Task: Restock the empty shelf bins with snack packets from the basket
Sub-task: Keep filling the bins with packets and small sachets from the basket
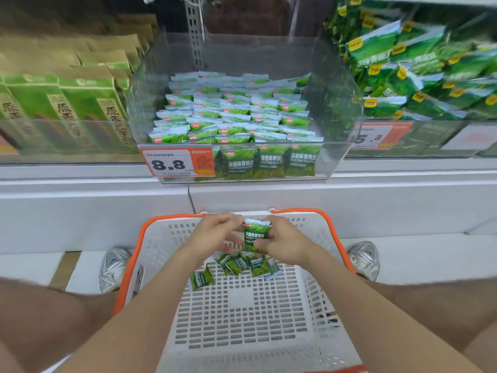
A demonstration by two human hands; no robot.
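A white basket [242, 313] with an orange rim stands on the floor between my feet. Several small green snack packets [242, 263] lie at its far end. Both hands are low inside the basket over that pile. An upright green packet [256, 234] is pinched between my left hand [215, 235] and my right hand [285, 243]. Above, a clear shelf bin [336, 146] holds rows of the same packets [231, 114], stacked in its lower half.
A price tag reading 8.8 [177, 162] hangs on the bin's front. Brown and green boxes [61, 109] fill the shelf to the left. Larger green bags [419, 71] fill the bin on the right. A white ledge [107, 200] juts out below the shelf.
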